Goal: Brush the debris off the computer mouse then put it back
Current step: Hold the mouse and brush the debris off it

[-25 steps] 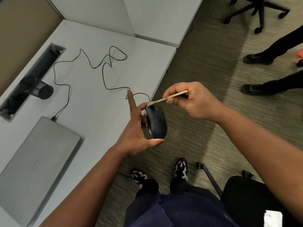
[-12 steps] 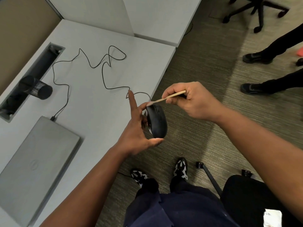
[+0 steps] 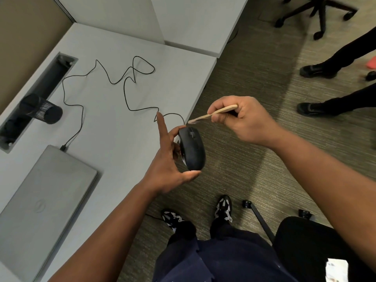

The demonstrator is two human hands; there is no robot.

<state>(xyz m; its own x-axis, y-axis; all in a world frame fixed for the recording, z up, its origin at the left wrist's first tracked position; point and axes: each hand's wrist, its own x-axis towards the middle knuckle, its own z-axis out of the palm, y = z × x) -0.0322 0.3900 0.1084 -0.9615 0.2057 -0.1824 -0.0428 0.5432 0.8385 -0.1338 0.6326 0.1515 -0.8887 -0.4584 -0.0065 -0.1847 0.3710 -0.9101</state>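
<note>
While the left hand (image 3: 166, 167) grips the black corded computer mouse (image 3: 192, 150) beyond the edge of the grey desk (image 3: 114, 127), the right hand (image 3: 242, 121) pinches a slim wooden-handled brush (image 3: 213, 114), bristles just above the mouse's front.

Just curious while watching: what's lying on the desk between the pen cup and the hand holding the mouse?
In the head view, only the mouse's thin black cable snakes across the bare desk between the mesh pen cup and the left hand.

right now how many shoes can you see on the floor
5. Two patterned shoes below the held mouse; two black shoes at right; one dark shoe at the right edge. Others may be out of frame.
</note>
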